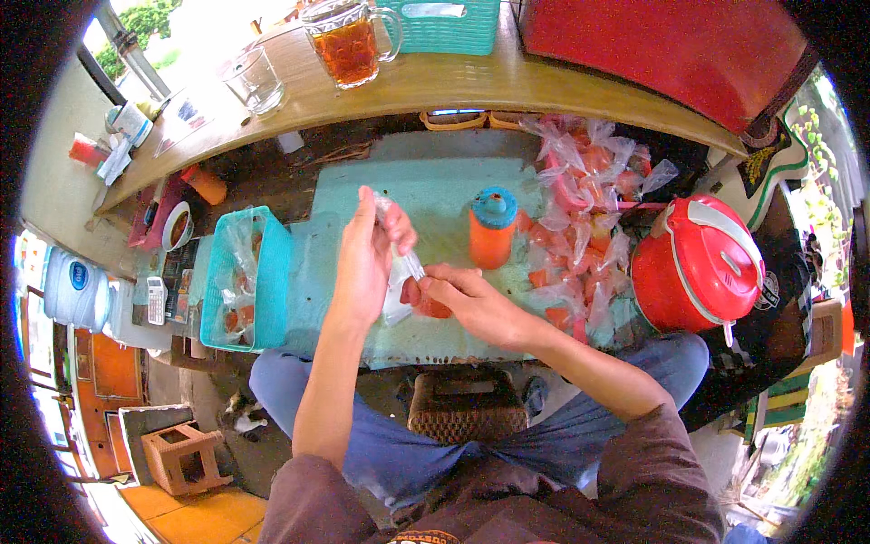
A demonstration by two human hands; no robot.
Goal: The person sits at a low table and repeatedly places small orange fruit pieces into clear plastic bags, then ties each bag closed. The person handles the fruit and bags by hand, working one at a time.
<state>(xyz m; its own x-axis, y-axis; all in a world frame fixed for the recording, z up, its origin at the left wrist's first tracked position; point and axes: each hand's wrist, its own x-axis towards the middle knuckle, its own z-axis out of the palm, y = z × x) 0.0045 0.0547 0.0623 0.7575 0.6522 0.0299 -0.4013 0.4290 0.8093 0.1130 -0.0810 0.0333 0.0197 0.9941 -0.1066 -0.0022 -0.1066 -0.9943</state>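
Observation:
My left hand (372, 255) is raised over the turquoise table (414, 177), its fingers around the twisted upper end of a small clear plastic bag. Just to its right, my right hand (469, 299) pinches the neck of this bag, whose lower part holds red-orange sauce (433, 307). White or clear plastic (396, 306) lies under the bag. An orange squeeze bottle with a blue cap (491, 234) stands upright beyond my right hand. Many tied plastic bags of red-orange sauce (578, 251) are heaped to the right of the bottle, some in a pink basket.
A turquoise plastic basket (275, 285) with bags stands at left. At right sits a red lidded container (707, 262). A wooden shelf (435, 85) crosses the far side, bearing a glass mug of brown drink (346, 51) and a clear glass (255, 81). A cat (246, 416) is on the floor.

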